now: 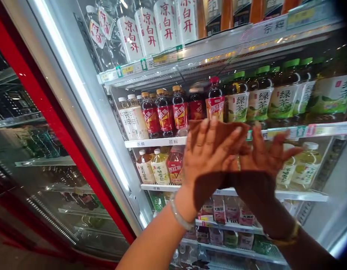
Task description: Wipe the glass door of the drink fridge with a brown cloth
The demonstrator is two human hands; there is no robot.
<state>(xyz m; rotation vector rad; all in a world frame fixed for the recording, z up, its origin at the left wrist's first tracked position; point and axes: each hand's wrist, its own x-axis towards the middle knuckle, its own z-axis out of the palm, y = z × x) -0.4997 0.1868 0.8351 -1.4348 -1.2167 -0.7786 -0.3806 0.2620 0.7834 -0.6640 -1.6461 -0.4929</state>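
The brown cloth (225, 129) at centre looks matt, the upper-left bottles (109, 54) glossy plastic, the red door frame (57, 116) smooth

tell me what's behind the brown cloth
The shelf edge runs behind the brown cloth; above it a red-capped bottle shows, its base covered. Anything else directly behind can't be seen.

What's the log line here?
left hand: flat on brown fabric cloth | right hand: fingers spread, contact unclear | beyond: red-capped plastic bottle

Reddish-brown cloth (225, 130), spread out, partly under the left hand (205, 159), before a shelf edge (158, 143).
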